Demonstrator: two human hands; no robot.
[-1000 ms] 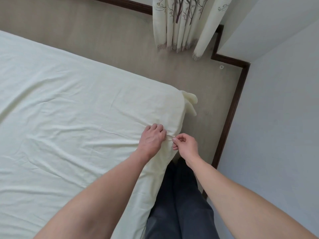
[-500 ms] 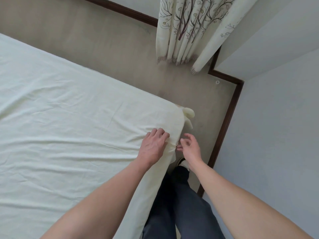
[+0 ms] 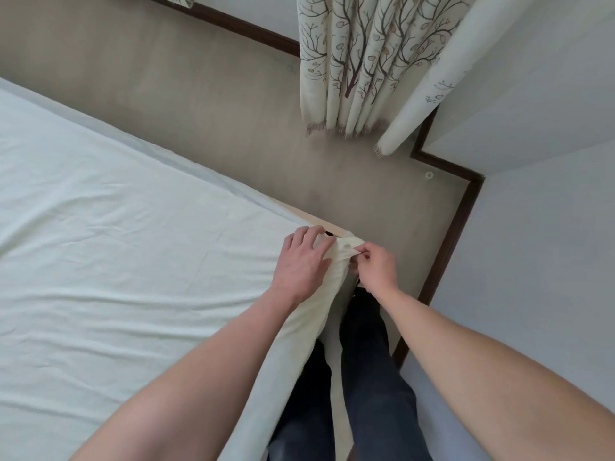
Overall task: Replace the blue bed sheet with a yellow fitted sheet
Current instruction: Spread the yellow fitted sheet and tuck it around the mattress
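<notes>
Fingers of the left hand (image 3: pixel 301 266) lie spread and nearly straight on the pale yellow fitted sheet (image 3: pixel 133 261), pressing the cloth flat just at the bed's near corner, with the fingertips reaching the bunched fabric at the corner's edge. Thumb and forefinger of the right hand (image 3: pixel 377 267) are curled together and pinch a small gathered tuft of the same sheet, which stands up between the two hands; the other right fingers are folded under, beside the corner and off the bed.

From that pinched tuft the sheet runs two ways: across the whole top of the mattress to the left, lightly creased in long wrinkles, and down the near side of the bed, where it hangs along the edge past the left forearm. At the far side of the corner a thin strip of light wooden bed frame (image 3: pixel 319 219) shows just beyond the cloth.

Both bare forearms reach in from below, and dark blue trouser legs (image 3: pixel 372 377) stand between the bed and the pale grey wall (image 3: pixel 539 277). Beige carpet (image 3: pixel 199 104) covers the floor, edged by a dark brown skirting board (image 3: pixel 447 241). Cream curtains printed with brown branches (image 3: pixel 359 61) hang at the top, their fringed hems just above the carpet.
</notes>
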